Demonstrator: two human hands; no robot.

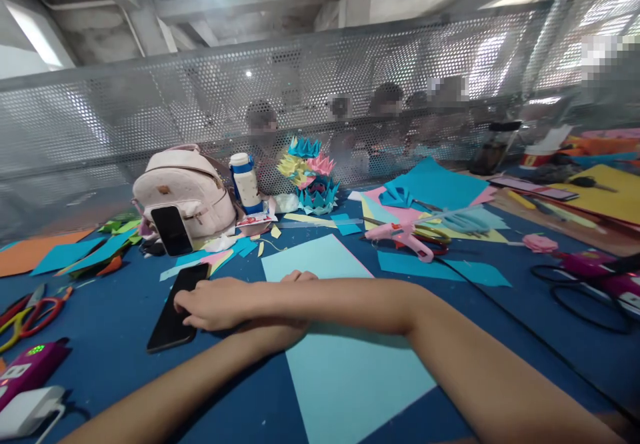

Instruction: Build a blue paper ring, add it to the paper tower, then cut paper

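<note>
My forearms cross, the right lying over the left. My right hand (217, 303) reaches to the left, its fingers loosely spread and touching a black smartphone (173, 337) that lies flat on the table. My left hand (299, 276) rests on a sheet of light blue paper (355, 384). Only a few knuckles of it show above the right forearm, so its fingers are mostly hidden. A pink edge peeks out along the top right of the sheet.
A pink glue gun (400, 234) with a black cord lies behind my right arm. Further back are a pale backpack (185, 177) with a phone leaning on it, a bottle (246, 184) and folded paper flowers (317, 194). Scissors (33, 314) lie left. Behind a perforated metal screen (200, 104) sit people.
</note>
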